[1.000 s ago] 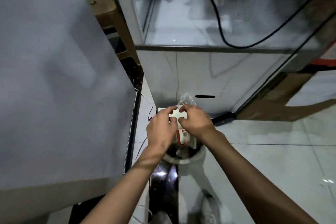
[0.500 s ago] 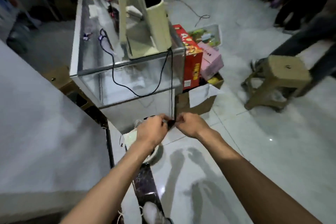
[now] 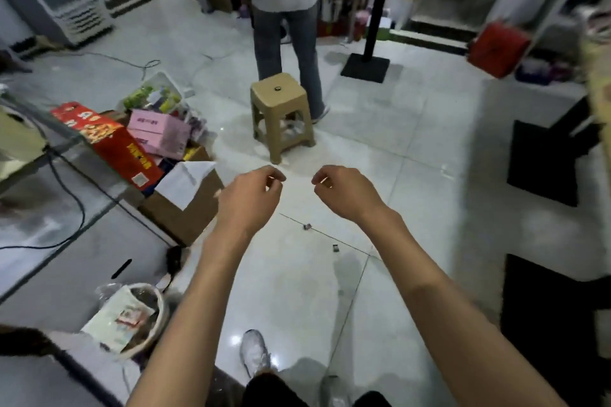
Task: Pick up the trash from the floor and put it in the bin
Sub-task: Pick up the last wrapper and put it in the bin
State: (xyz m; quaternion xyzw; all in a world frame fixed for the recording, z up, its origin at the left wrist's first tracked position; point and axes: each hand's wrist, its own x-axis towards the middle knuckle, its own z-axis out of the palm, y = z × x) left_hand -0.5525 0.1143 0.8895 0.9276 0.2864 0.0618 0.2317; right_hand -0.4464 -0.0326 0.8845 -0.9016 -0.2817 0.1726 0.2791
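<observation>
My left hand (image 3: pixel 251 198) and my right hand (image 3: pixel 347 195) hover side by side above the tiled floor, fingers loosely curled and holding nothing. The round white bin (image 3: pixel 162 314) stands at the lower left, against the glass counter. A white and red packet (image 3: pixel 120 319) sticks out of it. Two small scraps of trash, one (image 3: pixel 307 226) and another (image 3: pixel 335 247), lie on the floor between and below my hands. A third tiny speck (image 3: pixel 340 291) lies nearer to my feet.
A tan plastic stool (image 3: pixel 281 109) stands ahead, and a person (image 3: pixel 287 26) is behind it. An open cardboard box (image 3: pixel 185 211) and a red carton (image 3: pixel 109 142) crowd the left by the glass counter (image 3: pixel 49 195). A pedestal table (image 3: pixel 365 68) stands at the back. Black mats (image 3: pixel 545 162) lie on the right.
My hands have left the bin, parted and let go of the packet, which now sits in the bin. My view has swung up and right from the bin to the open floor.
</observation>
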